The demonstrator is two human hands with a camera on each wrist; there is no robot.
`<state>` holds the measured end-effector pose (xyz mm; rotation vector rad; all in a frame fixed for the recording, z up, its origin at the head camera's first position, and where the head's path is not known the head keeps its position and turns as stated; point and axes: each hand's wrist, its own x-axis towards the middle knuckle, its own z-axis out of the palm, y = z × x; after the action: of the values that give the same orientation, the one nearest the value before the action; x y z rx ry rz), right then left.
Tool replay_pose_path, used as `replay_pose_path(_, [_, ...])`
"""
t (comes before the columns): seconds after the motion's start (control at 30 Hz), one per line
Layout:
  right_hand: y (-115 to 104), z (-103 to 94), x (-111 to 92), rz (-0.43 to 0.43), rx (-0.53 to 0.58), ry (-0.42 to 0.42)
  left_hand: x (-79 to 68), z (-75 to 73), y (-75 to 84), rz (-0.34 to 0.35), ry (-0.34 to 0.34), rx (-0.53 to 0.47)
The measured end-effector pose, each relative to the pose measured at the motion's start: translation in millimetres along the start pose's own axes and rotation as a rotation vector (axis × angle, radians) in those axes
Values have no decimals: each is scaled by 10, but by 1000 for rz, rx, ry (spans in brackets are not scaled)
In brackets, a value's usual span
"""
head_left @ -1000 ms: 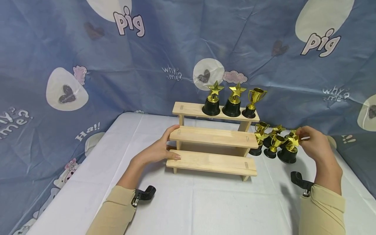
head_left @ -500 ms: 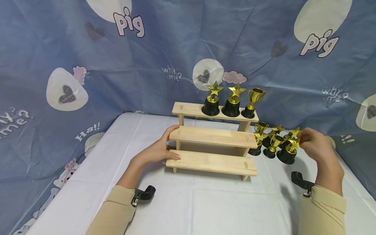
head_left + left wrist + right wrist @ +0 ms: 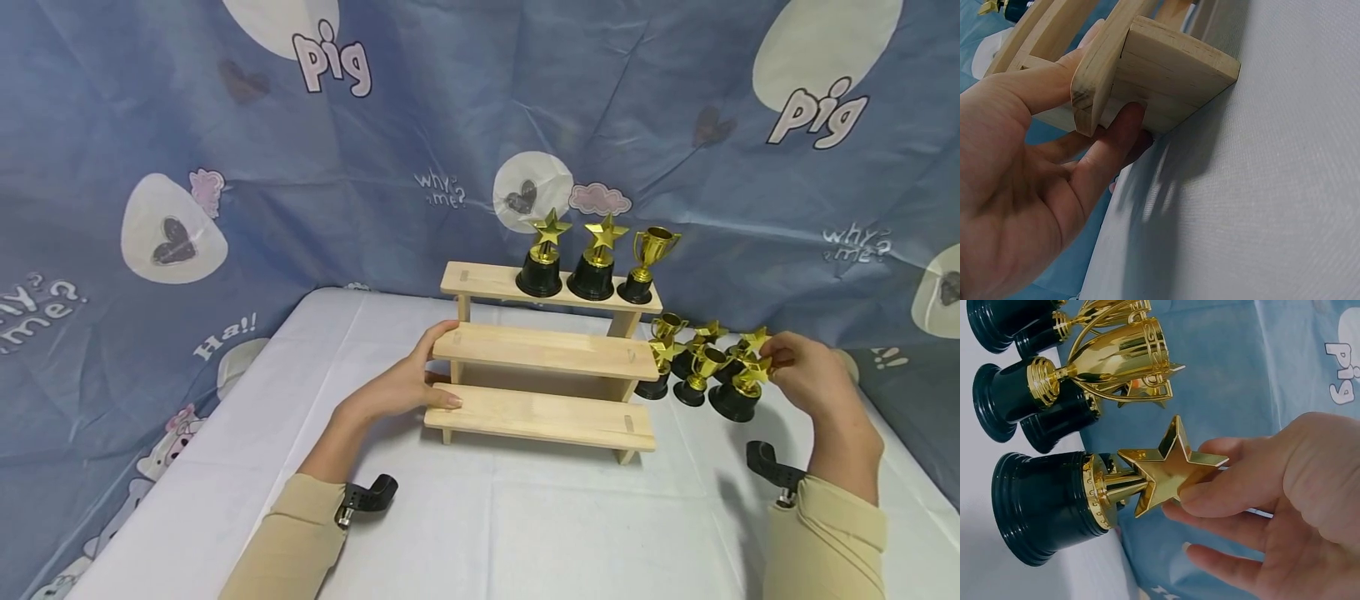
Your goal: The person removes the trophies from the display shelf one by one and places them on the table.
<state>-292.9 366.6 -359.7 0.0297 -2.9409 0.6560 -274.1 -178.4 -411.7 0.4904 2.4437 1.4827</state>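
My left hand (image 3: 397,383) grips the left end of a three-tier wooden shelf (image 3: 540,417). In the left wrist view its thumb lies over the lowest board (image 3: 1100,69) and the fingers press the leg's outer face from below. My right hand (image 3: 813,379) is at the group of small trophies on the right. Between thumb and fingers it pinches the gold star of a star trophy (image 3: 1175,469) with a black round base, the front right one of the group. Beside it stands a gold cup trophy (image 3: 1119,356). Two star trophies (image 3: 540,271) and one cup trophy (image 3: 637,283) stand on the top board.
The shelf stands on a table with a white cloth (image 3: 562,525). Several more star and cup trophies (image 3: 692,387) crowd close to the shelf's right end. A blue printed curtain (image 3: 375,208) hangs behind the table.
My right hand has shifted slightly right and down, and the star it pinches leans a little to the right with it. The left hand stays on the shelf.
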Motion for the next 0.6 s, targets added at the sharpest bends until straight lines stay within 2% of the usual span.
replay_pose_path(0.2, [-44,-13,-10,14,21,-34,-65,-10,178,-20,-12,-6])
replay_pose_path(0.3, [-80,-13,-2,29,16,-27,-45,-7,136,-15,-10,1])
replay_pose_path(0.43, [-131,-15,13,55,23,-12,6,1,4,0,6,17])
replay_pose_path(0.6, [-196,-41,6,89,34,35,18,-5,-57,16,13,29])
